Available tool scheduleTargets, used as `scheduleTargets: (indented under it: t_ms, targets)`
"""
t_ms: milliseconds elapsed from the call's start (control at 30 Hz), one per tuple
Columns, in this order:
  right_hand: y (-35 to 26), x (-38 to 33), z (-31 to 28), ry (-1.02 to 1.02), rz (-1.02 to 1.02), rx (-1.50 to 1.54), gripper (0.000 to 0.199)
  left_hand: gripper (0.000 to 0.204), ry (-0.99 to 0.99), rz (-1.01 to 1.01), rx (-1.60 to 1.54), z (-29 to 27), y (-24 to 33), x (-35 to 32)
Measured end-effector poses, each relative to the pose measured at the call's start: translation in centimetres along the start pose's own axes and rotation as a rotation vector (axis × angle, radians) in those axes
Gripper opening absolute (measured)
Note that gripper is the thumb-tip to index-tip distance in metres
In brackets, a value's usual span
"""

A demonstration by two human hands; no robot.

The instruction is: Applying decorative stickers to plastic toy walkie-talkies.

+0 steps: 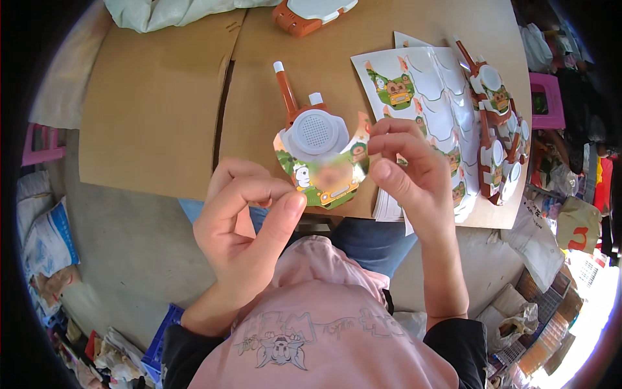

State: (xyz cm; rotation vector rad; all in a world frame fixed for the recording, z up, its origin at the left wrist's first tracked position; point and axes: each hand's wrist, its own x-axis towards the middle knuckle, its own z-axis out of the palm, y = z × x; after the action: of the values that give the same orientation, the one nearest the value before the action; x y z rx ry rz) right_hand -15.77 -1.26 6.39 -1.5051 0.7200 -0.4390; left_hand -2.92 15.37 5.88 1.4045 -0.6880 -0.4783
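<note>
A printed cartoon sticker (329, 188), green with a yellow car and a white animal, is held up in front of a toy walkie-talkie (317, 131). The toy lies on the cardboard-covered table, white with a brown body, a brown antenna and a round speaker grille. My left hand (249, 217) pinches the sticker's lower left edge between thumb and forefinger. At the sticker's right edge, the thumb and fingers of my right hand (411, 168) are closed on it. The sticker overlaps the toy's lower part from this angle; I cannot tell whether they touch.
Sticker sheets (421, 97), some stickers peeled away, lie at the right. Beyond them are several stickered walkie-talkies (497, 139). Another brown-and-white toy (304, 16) and a pale plastic bag (162, 13) sit at the far edge. A seam (223, 110) runs through the cardboard (152, 117).
</note>
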Motion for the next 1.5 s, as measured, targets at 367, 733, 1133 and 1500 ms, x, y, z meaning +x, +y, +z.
scheduleTargets:
  t_ms: [367, 733, 1133, 1500]
  targets:
    - [1.5, 0.0, 0.0, -0.008, -0.162, -0.278, 0.011, 0.006, 0.012, -0.057, 0.254, 0.4, -2.2, 0.0]
    - [1.8, 0.1, 0.2, -0.064, -0.145, -0.243, 0.009, 0.005, 0.036, -0.163, 0.085, 0.9, -3.0, -0.2]
    - [2.5, -1.6, 2.1, 0.141, -0.083, -0.099, 0.008, 0.007, 0.021, -0.153, 0.148, 0.6, -3.3, 0.4]
    - [2.5, -1.5, 2.3, 0.146, -0.089, -0.096, 0.007, 0.005, 0.006, -0.200, 0.137, 0.6, -3.2, 0.7]
